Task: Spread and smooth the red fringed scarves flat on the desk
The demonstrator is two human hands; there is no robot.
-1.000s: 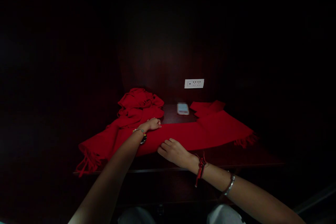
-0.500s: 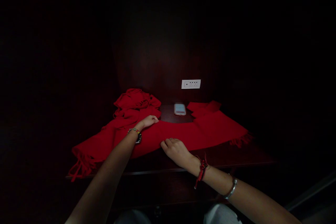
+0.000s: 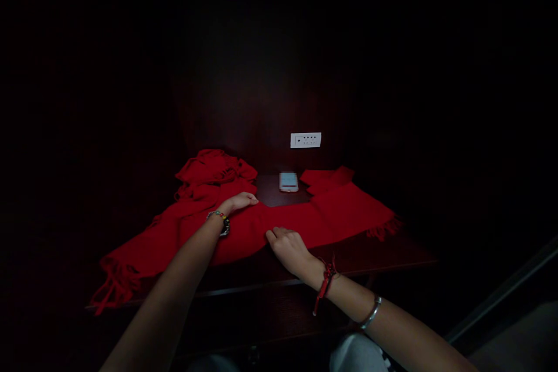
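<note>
Both hands reach forward, fingers of each curled.

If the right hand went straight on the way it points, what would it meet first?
The right hand would first meet the red scarf at its fingertips, then probably the left hand near the wrist, though depth is unclear.

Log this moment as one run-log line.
left hand: at far edge of red scarf | right hand: at near edge | phone: beyond scarf | crumpled red cloth: far left | wall outlet: above phone
</note>
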